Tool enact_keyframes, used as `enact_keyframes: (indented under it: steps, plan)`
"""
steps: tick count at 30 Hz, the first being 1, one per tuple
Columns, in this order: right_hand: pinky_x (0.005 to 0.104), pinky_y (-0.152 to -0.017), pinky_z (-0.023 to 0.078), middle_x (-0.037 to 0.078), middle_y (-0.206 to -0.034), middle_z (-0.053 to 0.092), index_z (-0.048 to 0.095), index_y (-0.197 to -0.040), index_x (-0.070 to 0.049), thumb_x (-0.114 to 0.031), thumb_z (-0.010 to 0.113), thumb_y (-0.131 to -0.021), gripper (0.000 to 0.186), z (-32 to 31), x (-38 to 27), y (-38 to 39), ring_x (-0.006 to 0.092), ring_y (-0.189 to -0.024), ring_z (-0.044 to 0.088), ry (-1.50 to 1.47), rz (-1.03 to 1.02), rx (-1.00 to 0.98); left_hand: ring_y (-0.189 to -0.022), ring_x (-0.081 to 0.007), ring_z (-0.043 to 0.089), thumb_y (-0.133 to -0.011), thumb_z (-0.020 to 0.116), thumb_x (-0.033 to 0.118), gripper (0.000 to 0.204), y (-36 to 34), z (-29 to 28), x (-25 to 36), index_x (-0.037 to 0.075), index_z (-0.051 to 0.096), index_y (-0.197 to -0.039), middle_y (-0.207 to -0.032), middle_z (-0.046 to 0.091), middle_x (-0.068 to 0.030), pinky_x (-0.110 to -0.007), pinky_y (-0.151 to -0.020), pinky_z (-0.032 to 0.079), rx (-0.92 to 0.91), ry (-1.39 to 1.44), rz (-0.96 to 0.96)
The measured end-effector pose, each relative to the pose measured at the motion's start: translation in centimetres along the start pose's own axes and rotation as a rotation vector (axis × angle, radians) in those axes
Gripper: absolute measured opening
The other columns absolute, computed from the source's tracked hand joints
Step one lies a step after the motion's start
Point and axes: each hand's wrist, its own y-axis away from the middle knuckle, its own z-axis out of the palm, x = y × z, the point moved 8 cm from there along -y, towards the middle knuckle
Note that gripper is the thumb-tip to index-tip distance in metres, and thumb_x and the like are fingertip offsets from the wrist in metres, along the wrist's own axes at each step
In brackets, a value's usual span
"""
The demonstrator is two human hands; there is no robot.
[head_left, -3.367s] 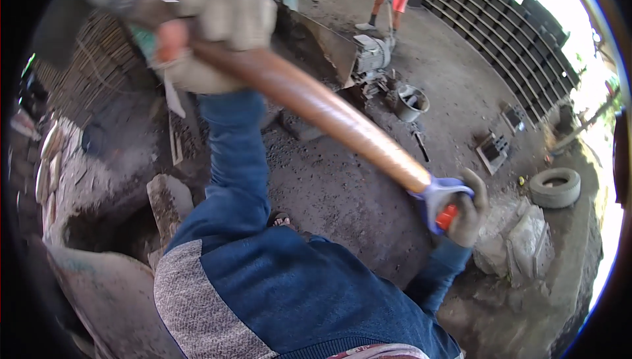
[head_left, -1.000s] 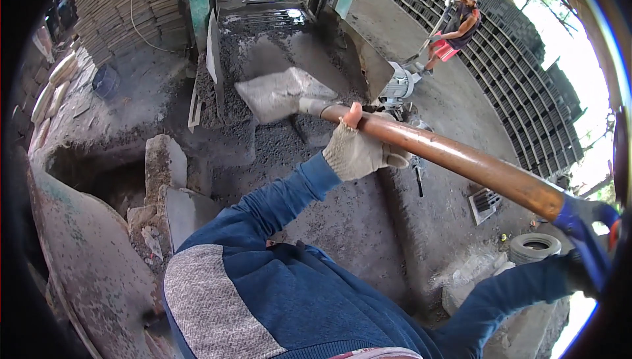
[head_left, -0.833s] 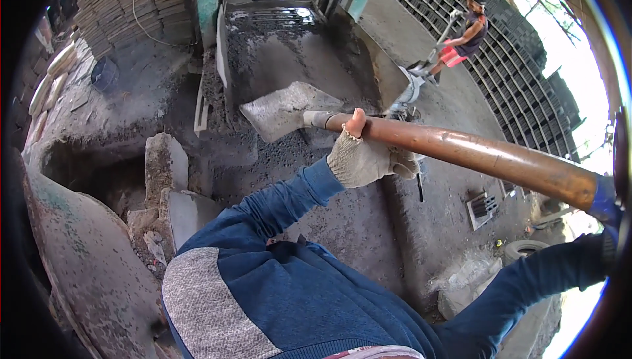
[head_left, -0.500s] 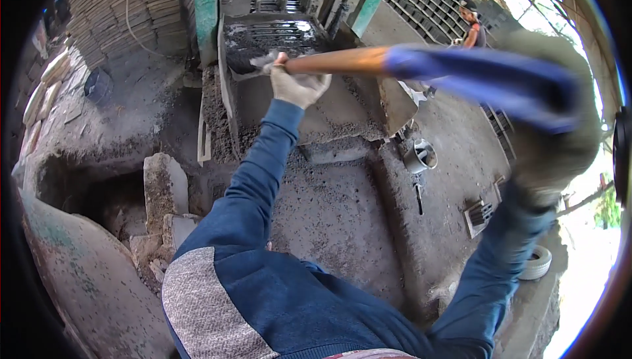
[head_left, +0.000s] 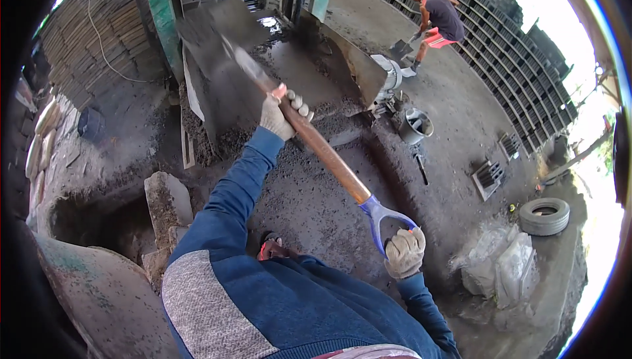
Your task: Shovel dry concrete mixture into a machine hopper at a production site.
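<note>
Both my hands, in pale work gloves, hold a shovel (head_left: 327,150) with a brown wooden shaft and a blue D-shaped handle. My left hand (head_left: 283,114) is wrapped round the shaft near its metal socket. At the other end, my right hand (head_left: 405,252) grips the blue handle. The shovel slants from lower right to upper left. Its blade is smeared by motion over a metal trough (head_left: 263,73) smudged with dark, wet mix, between green posts. Whether the blade carries anything I cannot tell.
A metal bucket (head_left: 415,127) stands right of the trough. Farther off, a co-worker (head_left: 438,20) bends over another shovel, beside long rows of stacked grey blocks (head_left: 507,63). A tyre (head_left: 544,217) and plastic sacks (head_left: 497,263) lie at the right. A pit (head_left: 105,227) with concrete slabs opens at the left.
My right hand has swung down from the upper right to beside my body, tipping the shovel's handle end down. The blade has shifted up and left. My view has turned somewhat to the right.
</note>
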Motion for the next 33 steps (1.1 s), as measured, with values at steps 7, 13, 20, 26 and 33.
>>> enact_keyframes:
  steps: [7,13,20,26,33]
  plan:
    - [0.0583,-0.096,0.038,0.006,-0.102,0.058,0.059,-0.086,-0.014,-0.017,0.063,-0.068,0.019,-3.1,3.4,-2.4,0.0257,-0.110,0.052,-0.023,-0.014,0.188,-0.050,-0.0162,0.046,-0.080,0.058,0.059,0.043,18.6,29.7,13.1,0.019,0.045,-0.070,-0.056,0.044,0.0028,-0.035,-0.047,0.034,-1.597,-0.580,0.727]
    - [0.0500,-0.092,0.043,0.006,-0.111,0.059,0.058,-0.095,-0.015,-0.012,0.068,-0.070,0.028,-8.1,9.2,0.2,0.0308,-0.114,0.052,-0.083,0.037,0.354,-0.058,-0.0141,0.036,-0.076,0.064,0.054,0.041,20.3,28.0,9.1,0.019,0.045,-0.073,-0.064,0.037,0.0044,-0.036,-0.058,0.030,-1.209,-0.528,0.609]
    - [0.0415,-0.104,0.036,0.019,-0.131,0.046,0.050,-0.124,-0.006,-0.026,0.082,-0.062,0.073,-1.5,14.2,18.1,0.0345,-0.124,0.044,-0.521,0.783,0.091,-0.090,-0.0347,0.062,-0.078,0.068,0.047,0.041,16.9,14.7,-12.6,0.008,0.055,-0.084,-0.083,0.062,-0.0138,-0.056,-0.085,0.048,-0.564,-0.315,0.085]
    - [0.0336,-0.092,0.045,0.012,-0.120,0.054,0.049,-0.126,-0.001,-0.019,0.061,-0.086,0.045,0.6,10.6,46.9,0.0212,-0.109,0.054,-1.445,1.709,0.533,-0.109,-0.0327,0.055,-0.070,0.077,0.017,0.027,23.6,6.1,-32.6,0.007,0.060,-0.088,-0.103,0.063,-0.0188,-0.052,-0.100,0.038,-0.414,0.030,-0.547]
    - [0.0284,-0.060,0.049,0.008,-0.096,0.063,0.051,-0.125,-0.001,-0.014,0.066,-0.082,0.047,-8.0,1.9,61.2,0.0165,-0.076,0.060,-0.829,2.189,0.426,-0.105,-0.0396,0.054,-0.070,0.072,0.001,0.027,32.9,-3.3,-44.8,0.008,0.055,-0.090,-0.101,0.057,-0.0168,-0.059,-0.098,0.039,0.301,0.288,-1.124]
